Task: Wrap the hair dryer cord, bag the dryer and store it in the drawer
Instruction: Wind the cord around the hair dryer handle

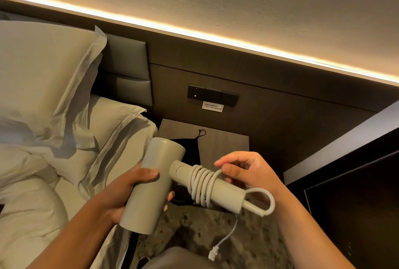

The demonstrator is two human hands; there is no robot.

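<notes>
My left hand [127, 191] grips the barrel of a beige hair dryer [151, 184], held in the air in front of me. Its handle points right, and several turns of the pale cord [201, 184] are coiled round it. My right hand [244, 169] pinches the cord at the top of the coil with thumb and forefinger. A cord loop [262, 201] sticks out past the handle's end, and the plug [212, 254] dangles below. A black drawstring bag [192, 150] lies on the nightstand [224, 137] behind the dryer, partly hidden by it.
A bed with white pillows [43, 74] and rumpled sheets fills the left. A dark wall panel with switches [212, 94] rises behind the nightstand. Dark furniture [356, 204] stands at the right. Patterned carpet [248, 236] lies below.
</notes>
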